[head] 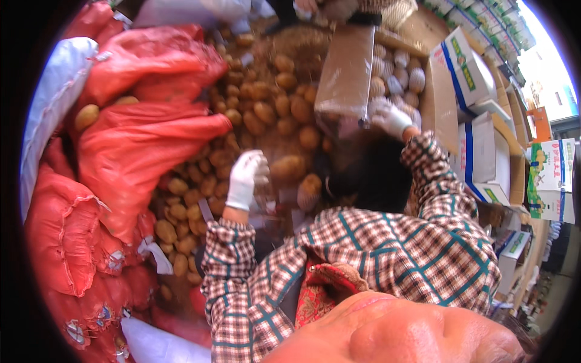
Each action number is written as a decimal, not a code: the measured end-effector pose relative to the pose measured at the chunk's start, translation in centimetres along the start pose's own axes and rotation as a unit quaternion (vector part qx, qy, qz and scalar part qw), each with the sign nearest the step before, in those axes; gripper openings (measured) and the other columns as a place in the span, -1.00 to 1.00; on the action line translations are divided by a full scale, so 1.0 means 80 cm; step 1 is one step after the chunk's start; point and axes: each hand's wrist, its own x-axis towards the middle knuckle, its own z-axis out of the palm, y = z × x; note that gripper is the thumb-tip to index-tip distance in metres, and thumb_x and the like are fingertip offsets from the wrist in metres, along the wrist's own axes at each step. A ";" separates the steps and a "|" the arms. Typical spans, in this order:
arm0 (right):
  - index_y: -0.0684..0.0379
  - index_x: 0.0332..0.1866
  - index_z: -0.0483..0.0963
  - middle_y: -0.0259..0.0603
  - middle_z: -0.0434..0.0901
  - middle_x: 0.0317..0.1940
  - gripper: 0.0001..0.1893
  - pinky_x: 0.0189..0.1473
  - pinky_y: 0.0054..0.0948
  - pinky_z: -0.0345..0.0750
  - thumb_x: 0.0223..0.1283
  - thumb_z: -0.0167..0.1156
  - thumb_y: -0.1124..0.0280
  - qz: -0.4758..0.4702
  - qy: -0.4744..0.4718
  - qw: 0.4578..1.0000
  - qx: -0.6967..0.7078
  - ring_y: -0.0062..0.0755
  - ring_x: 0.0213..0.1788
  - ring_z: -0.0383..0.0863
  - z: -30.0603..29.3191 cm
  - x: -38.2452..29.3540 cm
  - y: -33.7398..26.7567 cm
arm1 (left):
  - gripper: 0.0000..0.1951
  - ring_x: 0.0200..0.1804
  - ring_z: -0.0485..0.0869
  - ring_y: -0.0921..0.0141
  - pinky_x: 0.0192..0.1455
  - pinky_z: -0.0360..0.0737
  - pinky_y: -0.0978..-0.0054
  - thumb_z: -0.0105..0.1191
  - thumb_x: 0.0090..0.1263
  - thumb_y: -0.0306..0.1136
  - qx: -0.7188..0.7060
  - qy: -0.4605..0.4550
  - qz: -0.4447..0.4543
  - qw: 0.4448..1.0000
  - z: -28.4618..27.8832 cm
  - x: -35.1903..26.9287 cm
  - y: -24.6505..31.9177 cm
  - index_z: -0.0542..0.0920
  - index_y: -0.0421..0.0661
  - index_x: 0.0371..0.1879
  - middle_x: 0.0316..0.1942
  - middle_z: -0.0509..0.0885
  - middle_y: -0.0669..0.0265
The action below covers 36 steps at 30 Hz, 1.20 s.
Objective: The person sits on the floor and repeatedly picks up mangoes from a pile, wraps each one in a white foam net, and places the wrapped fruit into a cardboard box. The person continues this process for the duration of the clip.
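Observation:
My left hand, in a white glove, is raised beside the potato pile, its fingers loosely curled. Just right of it a blurred potato shows, with a gap between them. A potato in a white foam net lies lower right. My right hand, gloved too, reaches into the near end of a cardboard box that holds several net-sleeved potatoes. Its fingers touch the sleeved potatoes there; whether they grip one is hidden.
Red mesh sacks are heaped on the left, with a loose potato on them. Printed cartons stand to the right, more beyond. Another person's arm in a knitted sleeve shows at the top. A pale sack borders the far left.

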 end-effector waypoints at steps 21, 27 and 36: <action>-0.19 0.29 0.54 0.07 0.41 0.38 -0.63 0.50 0.15 0.22 0.53 -0.08 0.13 0.246 -0.225 0.938 0.097 0.33 0.48 0.25 0.041 0.041 -0.014 | -0.73 -0.23 0.72 0.45 -0.29 0.70 0.53 0.03 0.62 -0.27 -0.017 0.009 0.071 0.997 -0.049 -0.062 0.005 0.58 -0.13 0.14 -0.10 0.70 0.28; 0.19 0.48 0.37 0.09 0.24 0.55 -0.26 0.60 -0.11 0.11 0.45 -0.09 -0.20 0.322 -0.264 0.894 0.165 0.09 0.62 0.10 0.032 0.055 -0.008 | -0.73 -0.24 0.72 0.44 -0.30 0.71 0.53 0.03 0.62 -0.27 -0.013 0.013 0.074 0.997 -0.048 -0.060 0.009 0.58 -0.12 0.14 -0.10 0.70 0.28; 0.20 0.48 0.36 0.03 0.26 0.55 -0.27 0.61 -0.14 0.09 0.43 -0.03 -0.17 0.318 -0.248 0.902 0.156 0.03 0.62 0.10 -0.001 0.058 -0.024 | -0.67 -0.18 0.74 0.37 -0.25 0.75 0.43 -0.07 0.65 -0.21 0.023 0.003 0.075 0.997 -0.052 -0.055 0.005 0.53 -0.16 0.20 -0.08 0.70 0.22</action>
